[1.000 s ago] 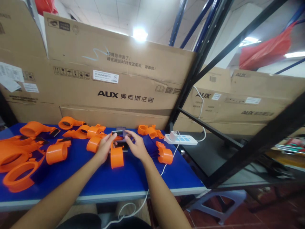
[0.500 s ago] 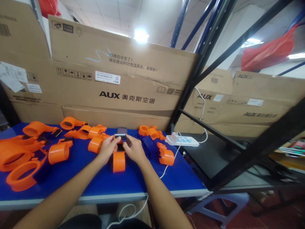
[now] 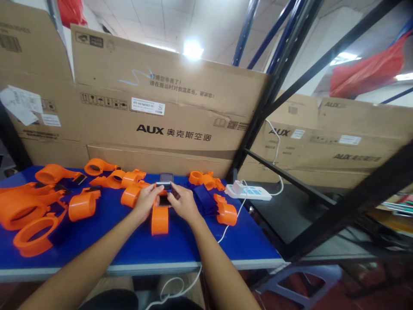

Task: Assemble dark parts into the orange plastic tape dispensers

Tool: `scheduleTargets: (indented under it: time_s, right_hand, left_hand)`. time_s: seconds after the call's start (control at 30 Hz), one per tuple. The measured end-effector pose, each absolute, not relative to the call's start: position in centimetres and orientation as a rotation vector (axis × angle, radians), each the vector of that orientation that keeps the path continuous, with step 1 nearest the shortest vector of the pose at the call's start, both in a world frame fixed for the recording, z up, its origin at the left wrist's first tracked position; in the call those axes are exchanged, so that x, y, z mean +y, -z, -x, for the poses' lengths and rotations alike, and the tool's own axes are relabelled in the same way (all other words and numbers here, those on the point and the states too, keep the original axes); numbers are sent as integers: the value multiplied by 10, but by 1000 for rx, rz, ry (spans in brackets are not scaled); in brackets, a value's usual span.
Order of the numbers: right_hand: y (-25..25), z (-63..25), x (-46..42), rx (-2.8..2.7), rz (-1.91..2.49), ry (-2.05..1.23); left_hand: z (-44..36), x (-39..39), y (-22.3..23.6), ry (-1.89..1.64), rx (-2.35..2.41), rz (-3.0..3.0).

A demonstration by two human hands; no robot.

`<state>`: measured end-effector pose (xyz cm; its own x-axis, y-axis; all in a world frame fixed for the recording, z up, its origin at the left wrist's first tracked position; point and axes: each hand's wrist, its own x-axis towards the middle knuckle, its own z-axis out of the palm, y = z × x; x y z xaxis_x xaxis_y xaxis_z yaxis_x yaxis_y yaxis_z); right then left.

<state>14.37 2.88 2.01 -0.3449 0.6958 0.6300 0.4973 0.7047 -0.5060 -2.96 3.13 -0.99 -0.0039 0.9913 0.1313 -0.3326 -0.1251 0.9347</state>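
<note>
Between my two hands is an orange tape dispenser (image 3: 160, 220), its round hub toward me and its dark blade end pointing away. My left hand (image 3: 146, 201) pinches the left side of that end, fingers closed. On the other side, my right hand (image 3: 181, 200) grips the same end with thumb and fingers bent round it. The part under my fingertips is partly hidden. Just beyond my hands lies a small grey device with a dark face (image 3: 167, 177). Another orange dispenser (image 3: 130, 196) lies close to my left hand, and dark blue pieces (image 3: 204, 200) lie right of my right hand.
Several orange dispensers (image 3: 24, 209) crowd the left of the blue table (image 3: 129, 249). One more dispenser (image 3: 226, 211) and a white power strip (image 3: 248, 192) are at the right. A white cable (image 3: 222, 236) crosses the table edge. Cardboard (image 3: 155, 146) walls the back; a black rack post (image 3: 250, 133) stands right.
The view has shifted slightly. Both hands stay on the dispenser's blade end, and its hub has swung slightly left relative to them.
</note>
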Motion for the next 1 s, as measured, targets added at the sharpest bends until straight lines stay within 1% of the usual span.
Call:
scheduleTargets:
  time_s: [0.13,0.27,0.43,0.63,0.77,1.0]
  right_hand:
    - [-18,-144,32,-2009,879,-269]
    - [-18,-147,33,-2031,865,-221]
    - [-15,-151,33,-2108,901,-78]
    - [-7,-146,35,-2168,1077,92]
    - [-3,-141,34,-2184,1162,167]
    - [-5,-139,30,-2217,1176,240]
  left_hand:
    - [26,28,6,-1425,798,-883]
    - [26,26,1,-1346,771,-728]
    - [28,30,4,-1251,712,-574]
    - [26,34,7,-1160,512,-596]
    - [26,33,6,-1123,486,-583]
    - [27,31,1,-1087,467,-571]
